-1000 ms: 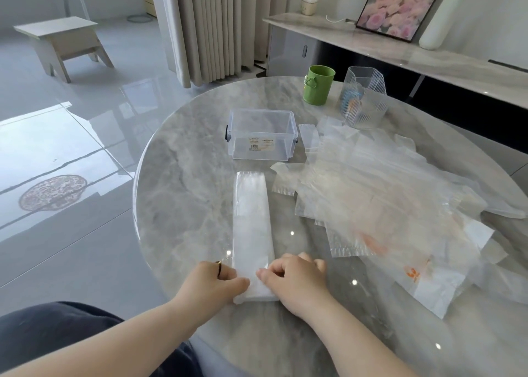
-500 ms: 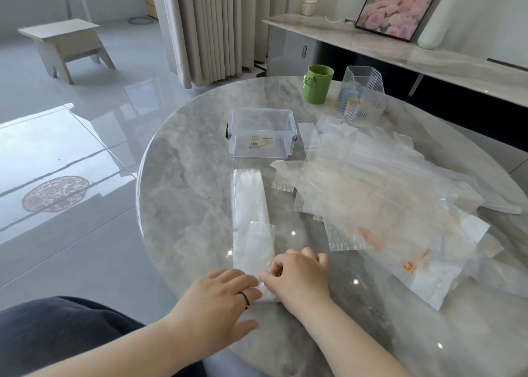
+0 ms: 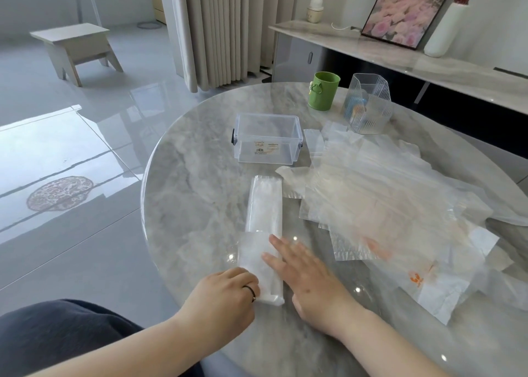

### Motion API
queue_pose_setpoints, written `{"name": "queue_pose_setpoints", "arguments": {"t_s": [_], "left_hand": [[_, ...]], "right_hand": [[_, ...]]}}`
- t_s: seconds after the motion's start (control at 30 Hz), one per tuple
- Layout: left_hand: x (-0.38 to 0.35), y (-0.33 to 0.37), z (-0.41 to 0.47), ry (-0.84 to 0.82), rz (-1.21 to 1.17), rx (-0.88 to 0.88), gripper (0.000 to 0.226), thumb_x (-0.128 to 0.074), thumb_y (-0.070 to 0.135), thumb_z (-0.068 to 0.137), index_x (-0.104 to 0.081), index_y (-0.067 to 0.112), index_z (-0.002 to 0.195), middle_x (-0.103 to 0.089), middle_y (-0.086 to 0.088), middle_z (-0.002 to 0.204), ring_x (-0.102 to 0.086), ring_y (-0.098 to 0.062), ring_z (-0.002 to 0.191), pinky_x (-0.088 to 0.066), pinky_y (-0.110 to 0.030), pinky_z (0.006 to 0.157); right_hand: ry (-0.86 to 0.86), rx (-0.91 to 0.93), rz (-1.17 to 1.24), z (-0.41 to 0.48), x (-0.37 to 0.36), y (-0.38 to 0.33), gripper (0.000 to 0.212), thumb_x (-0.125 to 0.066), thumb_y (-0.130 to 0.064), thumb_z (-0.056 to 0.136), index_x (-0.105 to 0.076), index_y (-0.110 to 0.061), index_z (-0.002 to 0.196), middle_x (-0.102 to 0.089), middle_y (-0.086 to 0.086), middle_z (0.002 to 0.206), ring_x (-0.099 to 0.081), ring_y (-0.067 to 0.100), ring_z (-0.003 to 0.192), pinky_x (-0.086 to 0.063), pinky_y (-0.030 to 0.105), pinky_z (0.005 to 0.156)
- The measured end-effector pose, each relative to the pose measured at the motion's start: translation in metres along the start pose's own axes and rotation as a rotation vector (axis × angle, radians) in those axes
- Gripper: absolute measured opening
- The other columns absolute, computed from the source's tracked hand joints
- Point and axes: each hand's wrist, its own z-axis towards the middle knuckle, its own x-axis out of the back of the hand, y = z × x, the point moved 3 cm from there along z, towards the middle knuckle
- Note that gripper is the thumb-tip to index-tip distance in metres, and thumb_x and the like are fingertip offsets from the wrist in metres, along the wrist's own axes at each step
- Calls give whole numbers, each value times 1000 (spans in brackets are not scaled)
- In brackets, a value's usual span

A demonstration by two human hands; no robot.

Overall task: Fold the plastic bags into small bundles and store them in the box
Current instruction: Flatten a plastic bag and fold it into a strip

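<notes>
1. Far left, a stool (image 3: 75,43) stood on the floor, well apart from the table (image 3: 194,205).
2. Our left hand (image 3: 225,293) sat at the table's near edge, its fingers curled and gripping the near end of the bag (image 3: 264,205).
3. That bag, folded into a long strip, lay on the table pointing toward the box (image 3: 267,139), with its near end doubled back over itself.
4. The box stood open-topped just beyond the strip's far end, apart from it, with clear walls and a label on the front.
5. Our right hand (image 3: 308,282) lay flat with straight fingers, pressing the doubled part from the right.
6. A green cup (image 3: 323,90) stood behind the box, to the right; we could not see inside.
7. A ribbed clear holder (image 3: 367,103) held something blue and orange, too blurred to name.
8. The pile (image 3: 385,199) of loose bags covered the table's right side, its left edge just beside the strip and the box.
</notes>
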Motion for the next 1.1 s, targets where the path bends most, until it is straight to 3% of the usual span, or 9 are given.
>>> {"name": "queue_pose_setpoints", "arguments": {"t_s": [0.1, 0.2, 0.37, 0.57, 0.67, 0.73, 0.8, 1.0, 1.1], "left_hand": [[5, 3, 3, 64, -1, -4, 27, -35, 16, 58, -58, 21, 43, -58, 13, 49, -59, -4, 47, -44, -17, 40], [11, 3, 4, 96, 28, -10, 25, -35, 14, 58, -56, 19, 45, -52, 11, 41, -52, -7, 38, -40, -17, 37], [19, 8, 3, 177, 53, -50, 25, -38, 9, 61, -55, 18, 45, -41, 7, 34, -41, -11, 31, -35, -17, 33], [41, -2, 11, 230, -30, -47, 26, -44, 16, 70, -70, 17, 66, -56, 9, 44, -52, -10, 37, -40, -18, 39], [55, -14, 19, 216, -237, 128, 26, -45, 26, 75, -71, 24, 81, -66, 9, 55, -58, -7, 47, -42, -12, 53], [62, -26, 31, 223, -511, 361, 16, -51, 29, 82, -65, 33, 89, -69, 11, 70, -60, 2, 76, -40, -1, 65], [60, -38, 46, 208, -694, 528, 21, -60, 15, 86, -60, 35, 84, -62, 14, 65, -57, 12, 69, -39, 1, 62], [42, -85, 83, 160, -795, 753, 14, -62, 12, 86, -61, 18, 99, -56, 3, 64, -48, -4, 53, -37, -11, 52], [28, -97, 92, 114, -857, 798, 16, -63, 11, 85, -61, 14, 101, -54, 9, 49, -48, -7, 50, -41, -13, 51]], "right_hand": [[-43, 83, -41, 9, -2, -3, 63, -34, -17, 65, -38, -25, 127, -35, 0, 138, -35, 16, 125, -10, 31, 110], [-140, 129, -14, 21, -4, -6, 53, -56, -30, 63, -44, -27, 115, -59, -6, 125, -44, 13, 118, -26, 33, 104], [-173, 43, 152, 27, -11, -5, 50, -32, -20, 63, -71, -25, 94, -72, -9, 100, -69, 6, 92, -53, 26, 80], [-142, -21, 418, 16, -14, -8, 78, -24, -47, 69, -44, -12, 136, -33, -12, 143, -20, -5, 134, 8, 8, 112], [-1, -220, 609, 19, -9, -12, 67, -26, -51, 74, -65, -9, 109, -66, 0, 109, -47, 0, 106, -25, 19, 106], [53, -369, 649, 24, -3, -14, 49, -34, -47, 79, -64, -9, 76, -54, -10, 68, -46, 9, 79, -31, 22, 86], [15, -510, 679, 27, -4, -13, 34, -45, -31, 91, -45, -19, 59, -38, -15, 59, -39, 9, 67, -26, 21, 79], [-28, -768, 688, 45, -8, -14, 24, -39, -26, 97, -48, -18, 118, -62, -7, 110, -49, 13, 101, -22, 23, 96], [7, -857, 620, 51, -16, -18, 27, -39, -24, 97, -45, -20, 122, -58, -5, 121, -49, 16, 117, -18, 23, 86]]}}
